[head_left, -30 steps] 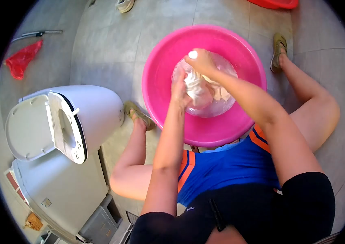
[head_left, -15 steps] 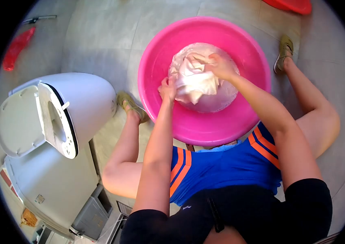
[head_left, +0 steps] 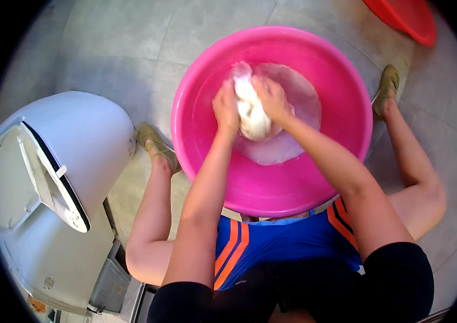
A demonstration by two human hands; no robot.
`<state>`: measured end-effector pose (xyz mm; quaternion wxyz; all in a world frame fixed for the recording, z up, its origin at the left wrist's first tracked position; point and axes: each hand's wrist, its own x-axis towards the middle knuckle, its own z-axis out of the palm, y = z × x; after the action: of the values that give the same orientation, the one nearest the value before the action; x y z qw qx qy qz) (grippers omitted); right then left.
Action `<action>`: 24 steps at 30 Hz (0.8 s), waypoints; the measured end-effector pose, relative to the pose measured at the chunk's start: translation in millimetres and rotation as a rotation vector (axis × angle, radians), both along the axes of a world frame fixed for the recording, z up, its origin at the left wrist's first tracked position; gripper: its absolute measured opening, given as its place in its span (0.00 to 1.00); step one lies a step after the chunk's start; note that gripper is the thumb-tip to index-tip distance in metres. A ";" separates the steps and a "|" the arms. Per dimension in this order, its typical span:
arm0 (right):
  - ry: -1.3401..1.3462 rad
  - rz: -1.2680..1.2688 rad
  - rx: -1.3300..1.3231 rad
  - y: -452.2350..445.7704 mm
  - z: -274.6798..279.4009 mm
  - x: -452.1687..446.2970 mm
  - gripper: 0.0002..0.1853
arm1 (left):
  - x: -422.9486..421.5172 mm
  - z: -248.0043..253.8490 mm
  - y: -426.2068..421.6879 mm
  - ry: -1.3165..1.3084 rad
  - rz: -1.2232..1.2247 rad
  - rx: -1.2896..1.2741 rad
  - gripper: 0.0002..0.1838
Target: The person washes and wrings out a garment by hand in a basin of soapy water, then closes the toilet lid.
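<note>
Between my two hands is a wet white cloth (head_left: 252, 116), bunched into a narrow bundle over the pink basin (head_left: 293, 185). My left hand (head_left: 225, 106) presses on its left side with curled fingers. From the right, my right hand (head_left: 272, 98) grips the same cloth near its upper part; its fingers are slightly blurred. Cloudy water (head_left: 304, 97) lies in the bottom of the basin around the cloth. Which garment or item the cloth is, I cannot tell.
A white toilet (head_left: 88, 129) with its lid raised stands at the left, beside a white appliance (head_left: 61, 258). My shoes (head_left: 155, 145) are on the grey tiled floor (head_left: 115, 37) at either side of the basin. A red basin (head_left: 409, 19) sits at the top right.
The cloth, spread loosely before, is now gathered into a tighter bundle. My right hand has come left and my hands are closer together. The view has shifted slightly.
</note>
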<state>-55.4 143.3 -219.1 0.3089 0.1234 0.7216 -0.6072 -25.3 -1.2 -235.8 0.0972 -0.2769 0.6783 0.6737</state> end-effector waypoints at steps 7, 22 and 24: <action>0.617 0.516 0.738 19.0 -58.0 71.3 0.37 | 68.9 -41.4 43.5 0.111 -0.410 -1.005 0.29; 0.138 -0.111 0.253 -24.4 -98.0 -107.2 0.29 | -117.7 -33.4 1.0 -0.245 -0.064 -0.508 0.33; -0.085 -0.286 -0.030 -18.9 -71.2 -107.2 0.29 | -111.5 -9.3 9.1 -0.011 0.100 -0.198 0.31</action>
<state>-162.6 124.4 -290.3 0.2516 0.2459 0.6736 -0.6500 -136.8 7.9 -245.2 0.0394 -0.3224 0.7262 0.6059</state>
